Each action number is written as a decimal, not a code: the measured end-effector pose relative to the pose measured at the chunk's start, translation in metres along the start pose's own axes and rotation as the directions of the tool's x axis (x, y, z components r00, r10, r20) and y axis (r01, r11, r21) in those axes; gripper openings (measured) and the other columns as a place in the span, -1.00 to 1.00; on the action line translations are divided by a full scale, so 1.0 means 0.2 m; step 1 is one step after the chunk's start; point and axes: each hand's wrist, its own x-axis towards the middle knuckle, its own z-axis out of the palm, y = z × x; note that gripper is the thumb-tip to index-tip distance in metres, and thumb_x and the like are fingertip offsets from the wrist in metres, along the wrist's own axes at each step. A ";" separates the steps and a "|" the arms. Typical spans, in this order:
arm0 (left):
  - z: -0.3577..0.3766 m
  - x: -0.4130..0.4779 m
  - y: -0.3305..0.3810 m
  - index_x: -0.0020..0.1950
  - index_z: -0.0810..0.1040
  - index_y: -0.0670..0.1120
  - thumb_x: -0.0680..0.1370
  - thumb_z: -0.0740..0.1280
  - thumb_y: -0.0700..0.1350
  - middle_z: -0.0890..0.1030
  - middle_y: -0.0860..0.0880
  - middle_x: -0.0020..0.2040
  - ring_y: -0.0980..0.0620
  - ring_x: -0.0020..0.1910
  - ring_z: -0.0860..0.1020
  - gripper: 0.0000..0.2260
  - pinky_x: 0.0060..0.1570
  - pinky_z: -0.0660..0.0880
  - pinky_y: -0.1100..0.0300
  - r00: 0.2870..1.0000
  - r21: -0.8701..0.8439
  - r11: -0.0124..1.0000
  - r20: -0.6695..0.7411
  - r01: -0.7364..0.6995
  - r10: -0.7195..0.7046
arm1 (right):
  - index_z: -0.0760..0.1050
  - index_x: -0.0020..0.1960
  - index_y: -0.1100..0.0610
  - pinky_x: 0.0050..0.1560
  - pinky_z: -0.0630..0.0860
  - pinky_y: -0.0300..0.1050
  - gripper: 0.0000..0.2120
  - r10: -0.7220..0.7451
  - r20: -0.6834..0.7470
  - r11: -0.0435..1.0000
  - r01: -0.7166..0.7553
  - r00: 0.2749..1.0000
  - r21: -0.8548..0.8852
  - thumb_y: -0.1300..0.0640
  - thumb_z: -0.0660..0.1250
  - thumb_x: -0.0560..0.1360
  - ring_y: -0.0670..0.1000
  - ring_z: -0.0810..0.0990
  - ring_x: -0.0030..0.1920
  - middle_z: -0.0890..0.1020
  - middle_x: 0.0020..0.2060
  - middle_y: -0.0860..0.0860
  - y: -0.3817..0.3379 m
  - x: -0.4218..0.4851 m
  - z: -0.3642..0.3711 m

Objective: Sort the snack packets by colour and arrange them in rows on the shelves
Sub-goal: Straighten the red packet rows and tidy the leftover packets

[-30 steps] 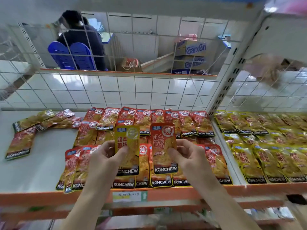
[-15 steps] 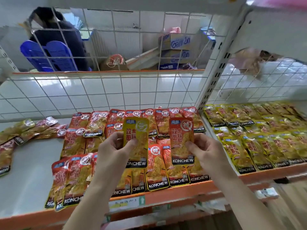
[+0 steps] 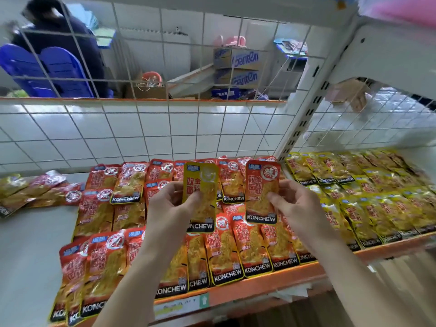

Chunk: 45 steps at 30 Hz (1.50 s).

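Note:
My left hand [image 3: 169,206] pinches a yellow snack packet [image 3: 203,185] upright above the shelf. My right hand [image 3: 297,206] pinches a red snack packet [image 3: 260,192] beside it, also upright. Below them, rows of red packets [image 3: 236,251] cover the middle of the grey shelf [image 3: 28,256]. Rows of yellow packets [image 3: 368,199] fill the neighbouring shelf section on the right. A loose pile of mixed packets [image 3: 35,192] lies at the far left of the shelf.
A white wire grid [image 3: 141,128] backs the shelf, and a perforated white upright [image 3: 304,128] divides the two sections. The shelf's orange front edge [image 3: 259,289] carries a price label. Behind the grid a person sits on a blue chair [image 3: 47,69], near stacked cartons [image 3: 238,67].
Both hands with their packets have drifted slightly right and up in the view, and the packets have moved a little further apart. The camera has turned, so the shelf looks more tilted.

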 end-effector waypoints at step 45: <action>0.13 0.06 -0.04 -0.05 0.60 -0.05 0.54 0.45 -0.14 0.61 0.06 -0.26 0.27 -0.34 0.54 -0.95 -0.32 0.46 0.42 0.991 0.071 0.997 -0.130 0.020 -0.011 | 0.37 0.47 0.00 0.39 0.31 0.07 -0.44 -0.210 0.203 0.644 0.292 0.956 -0.707 -0.04 0.40 0.51 0.11 0.20 0.38 0.36 0.40 0.05 0.25 0.36 0.22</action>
